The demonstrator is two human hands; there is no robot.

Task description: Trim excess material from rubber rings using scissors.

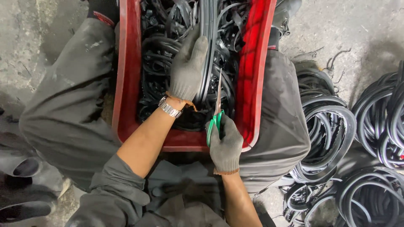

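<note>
Right hand (226,145) grips green scissors (215,114) — left hand (188,67) clasps rubber strip (208,25), top cut off.

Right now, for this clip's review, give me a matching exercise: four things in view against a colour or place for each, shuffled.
Things:
1. scissors
2. crate
3. wristwatch
4. coiled rubber rings

Descriptions:
A. red, wedged between the knees
B. on the floor at the right
C. green handles, in the right hand
D. silver, at the left hand

Pairs: 1-C, 2-A, 3-D, 4-B
</note>
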